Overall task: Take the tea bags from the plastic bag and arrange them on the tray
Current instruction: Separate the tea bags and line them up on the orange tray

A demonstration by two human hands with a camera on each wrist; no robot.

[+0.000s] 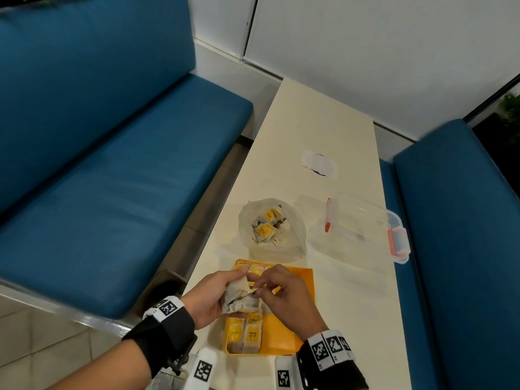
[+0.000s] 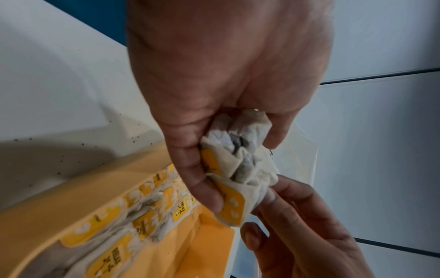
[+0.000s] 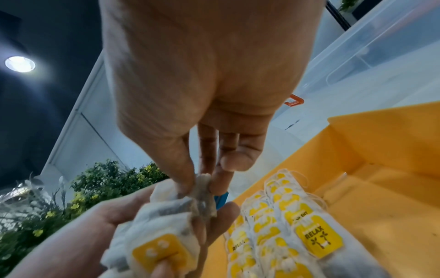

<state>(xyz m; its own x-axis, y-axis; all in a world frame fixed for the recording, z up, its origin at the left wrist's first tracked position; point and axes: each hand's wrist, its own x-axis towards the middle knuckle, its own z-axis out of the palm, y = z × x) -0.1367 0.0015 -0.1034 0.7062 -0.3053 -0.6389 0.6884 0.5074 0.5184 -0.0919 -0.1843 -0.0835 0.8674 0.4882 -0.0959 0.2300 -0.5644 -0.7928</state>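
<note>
On the table [image 1: 323,130] in front of you, the yellow tray [image 1: 301,280] already carries rows of tea bags along its left side, and beyond it the plastic bag [image 1: 292,243] stands open with more tea bags [image 1: 266,226] inside; it looks limp and crinkly, so it would likely slide if you dig in one-handed. Your left hand [image 2: 214,94] has its grip closed round a bunch of tea bags [image 2: 240,161] over the tray, while your right hand [image 3: 209,94] has a narrow thumb-and-finger grip pinching one bag's paper edge. These are light, soft and tear-prone, so take each by its stiffer yellow tag or corner, not the pouch. Tags read "RELAX" on the tray and "TEA" in the bag.
</note>
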